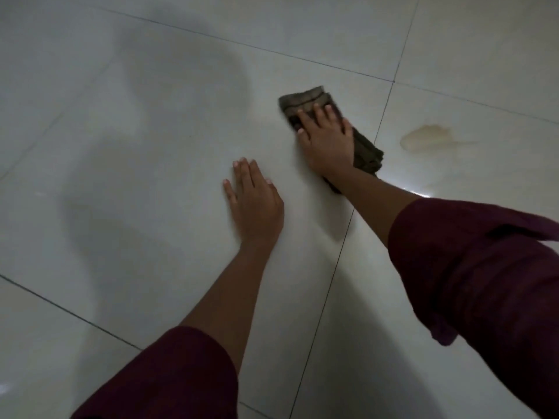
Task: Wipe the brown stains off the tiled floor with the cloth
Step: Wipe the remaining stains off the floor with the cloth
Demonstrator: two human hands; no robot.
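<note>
While the right hand (325, 140) pressed flat on the cloth (305, 99), nothing pinched, the left hand (255, 204) lay open; the brown stain (423, 138) could smear.

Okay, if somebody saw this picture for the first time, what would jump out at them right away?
Probably the right hand, pressed flat with spread fingers on a dark brownish cloth near the middle of the pale tiled floor. Next, the brown stain on the neighbouring tile to the right, across the grout line, which the cloth does not touch. The left hand lies flat and empty on the floor, nearer the person.
</note>
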